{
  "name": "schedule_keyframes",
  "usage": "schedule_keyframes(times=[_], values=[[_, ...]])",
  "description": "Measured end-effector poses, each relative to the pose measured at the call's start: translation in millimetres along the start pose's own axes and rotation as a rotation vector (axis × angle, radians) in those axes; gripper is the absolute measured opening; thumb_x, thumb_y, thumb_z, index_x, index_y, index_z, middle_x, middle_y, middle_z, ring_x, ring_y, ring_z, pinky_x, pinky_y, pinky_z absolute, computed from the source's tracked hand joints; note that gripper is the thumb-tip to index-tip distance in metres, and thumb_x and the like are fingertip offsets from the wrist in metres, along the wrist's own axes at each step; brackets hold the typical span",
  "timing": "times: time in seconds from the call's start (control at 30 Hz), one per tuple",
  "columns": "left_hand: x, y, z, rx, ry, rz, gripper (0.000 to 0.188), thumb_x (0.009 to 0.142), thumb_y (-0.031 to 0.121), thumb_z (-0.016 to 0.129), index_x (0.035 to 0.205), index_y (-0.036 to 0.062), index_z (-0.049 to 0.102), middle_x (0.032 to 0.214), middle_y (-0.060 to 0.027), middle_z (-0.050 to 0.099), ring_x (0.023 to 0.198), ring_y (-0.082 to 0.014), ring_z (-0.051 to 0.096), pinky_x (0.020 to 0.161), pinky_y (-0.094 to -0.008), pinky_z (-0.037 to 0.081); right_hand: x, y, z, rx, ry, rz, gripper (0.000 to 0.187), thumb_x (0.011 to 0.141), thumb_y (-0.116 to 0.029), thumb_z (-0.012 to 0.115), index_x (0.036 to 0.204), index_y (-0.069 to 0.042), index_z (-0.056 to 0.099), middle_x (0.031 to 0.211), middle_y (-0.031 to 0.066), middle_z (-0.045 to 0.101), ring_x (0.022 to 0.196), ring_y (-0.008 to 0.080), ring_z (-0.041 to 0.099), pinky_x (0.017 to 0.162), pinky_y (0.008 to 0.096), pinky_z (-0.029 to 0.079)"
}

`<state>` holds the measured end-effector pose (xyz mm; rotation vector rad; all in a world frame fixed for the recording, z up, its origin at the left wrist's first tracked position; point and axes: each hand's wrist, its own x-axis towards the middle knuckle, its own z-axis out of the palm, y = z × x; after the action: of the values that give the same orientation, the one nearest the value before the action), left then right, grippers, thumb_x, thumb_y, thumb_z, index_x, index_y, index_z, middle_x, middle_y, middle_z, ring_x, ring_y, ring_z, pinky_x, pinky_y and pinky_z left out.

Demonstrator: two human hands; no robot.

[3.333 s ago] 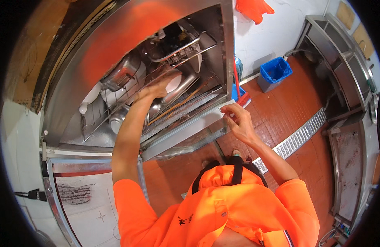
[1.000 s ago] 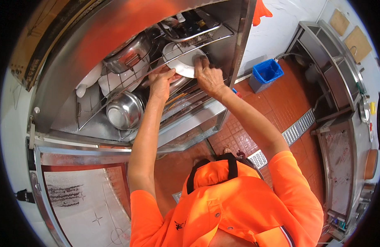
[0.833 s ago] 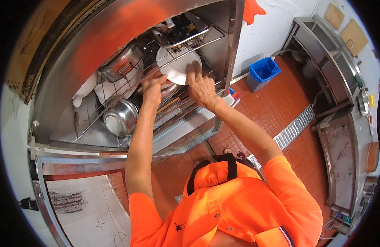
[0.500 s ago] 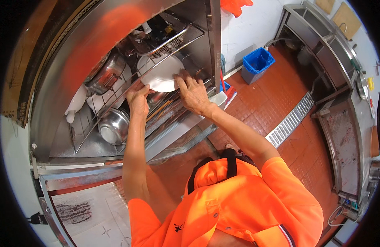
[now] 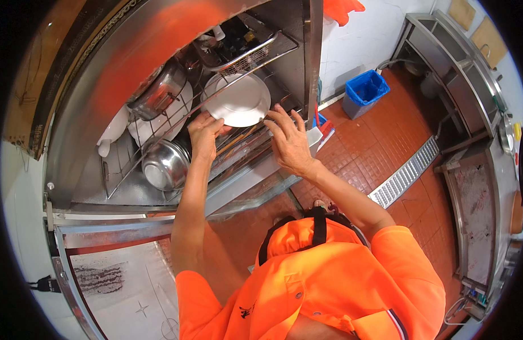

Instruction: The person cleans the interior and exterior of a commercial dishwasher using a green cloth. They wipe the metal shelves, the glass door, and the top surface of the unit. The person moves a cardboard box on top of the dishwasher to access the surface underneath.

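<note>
A round white plate (image 5: 238, 101) stands tilted on the wire rack (image 5: 121, 180) inside a metal cabinet. My left hand (image 5: 204, 136) is closed at the plate's lower left edge, its thumb against the rim and its other fingers partly hidden. Just off the lower right rim, my right hand (image 5: 291, 143) is open with fingers spread, holding nothing. Left of my left hand a steel bowl (image 5: 165, 170) lies on its side in the rack. Behind it are a steel pot (image 5: 162, 93) and other white dishes (image 5: 115, 129).
Above the plate hangs a wire basket (image 5: 238, 62) with dark items. The cabinet's front ledge (image 5: 244, 177) runs below my hands. On the right, a bin with a blue liner (image 5: 366, 89) stands on the red tiled floor, near a metal drain grate (image 5: 406, 170) and steel counters (image 5: 471, 192).
My right hand has come off the plate's right edge and moved down and right, fingers spreading. My left hand stays at the rim. The whole view has shifted slightly.
</note>
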<state>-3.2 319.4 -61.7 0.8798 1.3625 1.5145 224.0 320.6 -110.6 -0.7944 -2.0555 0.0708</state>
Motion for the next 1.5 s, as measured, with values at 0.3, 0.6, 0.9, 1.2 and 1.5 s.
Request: schedule_keyframes(times=[0.3,0.6,0.9,1.2,1.5], values=[[-9.7,-2.3,-2.7,0.067,-0.138,-0.071,0.024,0.090,0.003,0.058,0.111,-0.0070,0.056,0.096,-0.0173,0.067,0.081,-0.0246,0.070,0.071,-0.0312,0.057,-27.2,3.4,-35.1,0.093,0.021,0.082,0.047,0.070,0.010,0.055,0.116,-0.001,0.054,0.125,0.0174,0.053,0.132,0.0356,0.043,0.106,0.0536,0.030],[-21.4,-0.9,5.1,0.062,-0.085,-0.010,0.033,0.090,0.010,0.063,0.117,-0.0070,0.053,0.096,-0.0180,0.067,0.081,-0.0245,0.069,0.069,-0.0304,0.056,-45.1,6.3,-51.5,0.095,0.040,0.119,0.048,0.070,0.011,0.053,0.116,-0.003,0.056,0.127,0.0169,0.053,0.132,0.0356,0.043,0.106,0.0519,0.032],[-114.2,-31.8,14.0,0.124,0.127,0.288,0.023,0.093,0.009,0.059,0.113,-0.0034,0.058,0.098,-0.0134,0.068,0.081,-0.0179,0.067,0.069,-0.0283,0.053,-57.0,-15.0,-72.4,0.375,-0.049,0.107,0.039,0.078,0.006,0.054,0.117,0.001,0.056,0.123,0.0180,0.056,0.121,0.0337,0.052,0.099,0.0441,0.041],[-221.2,-99.9,95.2,0.922,0.160,0.676,0.051,0.098,0.033,0.039,0.131,-0.0033,0.050,0.131,-0.0207,0.055,0.125,-0.0355,0.050,0.111,-0.0518,0.024,-107.6,-52.0,-31.7,2.198,-0.706,1.484,0.057,0.098,-0.054,0.041,0.135,-0.010,0.046,0.139,0.0090,0.048,0.127,0.0232,0.046,0.108,0.0363,0.037],[-264.2,-122.5,79.1,0.968,0.191,0.466,0.056,0.099,0.040,0.037,0.138,0.0018,0.047,0.129,-0.0205,0.056,0.125,-0.0345,0.051,0.111,-0.0528,0.021,-140.1,-71.3,-27.1,2.103,-0.882,1.644,0.069,0.095,-0.064,0.033,0.136,-0.009,0.045,0.139,0.0098,0.048,0.131,0.0239,0.042,0.109,0.0384,0.036]])
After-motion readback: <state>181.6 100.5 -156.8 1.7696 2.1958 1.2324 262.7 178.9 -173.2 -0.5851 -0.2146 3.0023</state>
